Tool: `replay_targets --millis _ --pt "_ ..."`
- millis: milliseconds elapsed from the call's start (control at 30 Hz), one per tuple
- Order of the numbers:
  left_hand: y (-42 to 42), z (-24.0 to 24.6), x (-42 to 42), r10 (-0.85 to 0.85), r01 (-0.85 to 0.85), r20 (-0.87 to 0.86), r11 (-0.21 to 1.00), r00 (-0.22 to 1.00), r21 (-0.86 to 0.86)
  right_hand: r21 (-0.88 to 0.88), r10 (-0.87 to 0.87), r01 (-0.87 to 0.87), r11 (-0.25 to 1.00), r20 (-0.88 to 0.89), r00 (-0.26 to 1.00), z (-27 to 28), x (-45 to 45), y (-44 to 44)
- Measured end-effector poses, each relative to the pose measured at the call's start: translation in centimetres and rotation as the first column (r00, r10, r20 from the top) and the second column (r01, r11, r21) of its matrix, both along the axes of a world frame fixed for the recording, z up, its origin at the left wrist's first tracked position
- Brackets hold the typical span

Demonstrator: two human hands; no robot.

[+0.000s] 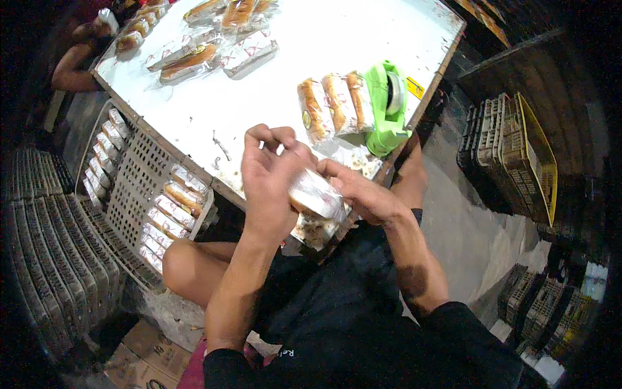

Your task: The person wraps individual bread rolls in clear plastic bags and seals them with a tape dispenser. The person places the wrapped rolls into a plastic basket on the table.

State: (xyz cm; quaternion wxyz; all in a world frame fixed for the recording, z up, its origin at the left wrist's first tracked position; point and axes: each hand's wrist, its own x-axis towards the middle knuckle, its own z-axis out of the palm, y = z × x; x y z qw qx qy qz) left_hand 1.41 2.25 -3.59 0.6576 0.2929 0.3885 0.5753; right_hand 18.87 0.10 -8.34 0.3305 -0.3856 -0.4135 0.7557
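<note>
Both my hands are around one wrapped bread roll (318, 197) over the near corner of the white table. My left hand (272, 180) grips its left end, partly blurred, with some fingers raised. On the other side, my right hand (364, 192) pinches the wrapper with thumb and fingers. White wrapping covers the upper face of the roll, and brown crust shows along its lower left edge. Just beyond my hands lie three wrapped rolls (336, 104) side by side. A green tape dispenser (381, 133) with a roll of clear tape (395, 95) stands against them on the right.
More wrapped rolls (214, 51) lie on the table (301, 44) at the far left. Another person's arm (73, 68) is beside them. A plastic crate (133, 189) with rows of wrapped rolls sits left of my knee. Stacked crates (53, 243) stand farther left, others (510, 150) at right.
</note>
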Motion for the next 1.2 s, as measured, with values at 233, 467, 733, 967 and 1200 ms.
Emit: replay_targets --millis 233,467,733,967,1200 --pt "1.1 -4.3 0.2 0.234 -0.097 -0.411 0.94 0.881 0.328 0.319 -0.31 0.206 0.925 0.32 0.895 3.2 -3.2 2.5" --pt "7.4 -9.9 1.8 -0.209 0.113 -0.91 0.977 0.359 -0.18 0.866 -0.696 -0.29 0.408 0.5 0.515 1.5 -2.3 20.0" --pt "6.9 -7.1 -4.1 0.083 -0.2 -0.493 0.961 0.866 -0.191 0.429 -0.566 -0.798 0.422 0.813 0.138 -3.9 -10.5 32.1" --pt "5.8 -4.4 -7.6 0.429 -0.422 -0.035 0.865 0.903 -0.271 0.703 -0.002 -0.405 0.584 0.5 0.866 2.4 -9.7 12.9" --pt "0.2 -1.9 -2.7 0.659 -0.08 -0.467 0.624 0.589 0.778 0.882 -0.54 0.168 0.441 0.111 0.834 5.7 -4.3 3.4"
